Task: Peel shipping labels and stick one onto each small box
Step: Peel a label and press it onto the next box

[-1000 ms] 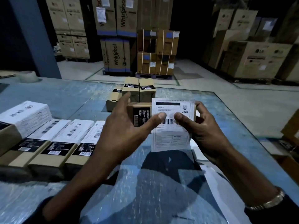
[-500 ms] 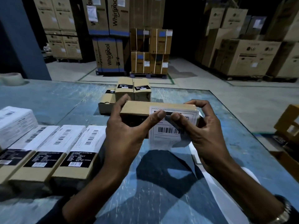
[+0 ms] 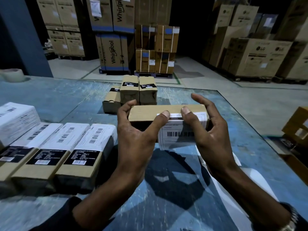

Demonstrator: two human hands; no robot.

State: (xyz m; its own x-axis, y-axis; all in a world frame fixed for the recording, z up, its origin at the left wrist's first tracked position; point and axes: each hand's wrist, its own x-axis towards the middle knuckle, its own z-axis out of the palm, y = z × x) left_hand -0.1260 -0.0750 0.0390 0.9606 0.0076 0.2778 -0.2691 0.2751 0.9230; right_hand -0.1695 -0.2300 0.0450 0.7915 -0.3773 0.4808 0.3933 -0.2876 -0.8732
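Note:
I hold a small brown cardboard box (image 3: 146, 112) above the blue table, long side facing me. A white shipping label (image 3: 178, 132) with a barcode wraps over its top front edge and hangs down the front face. My left hand (image 3: 136, 135) grips the box's left end, thumb pressing the label at the top edge. My right hand (image 3: 211, 130) holds the right end, its thumb pressing the label beside the left thumb, fingers curled round behind. Three unlabelled small boxes (image 3: 138, 90) stand further back on the table.
Several labelled boxes (image 3: 55, 147) lie in a row at my left on the blue table (image 3: 66, 97). A white backing sheet (image 3: 225, 172) lies under my right forearm. A tape roll (image 3: 12, 75) sits far left. Big cartons (image 3: 115, 52) stand on the floor beyond.
The box has tipped so its top now faces up. The label has been folded over the top edge, and both thumbs have moved up onto that edge.

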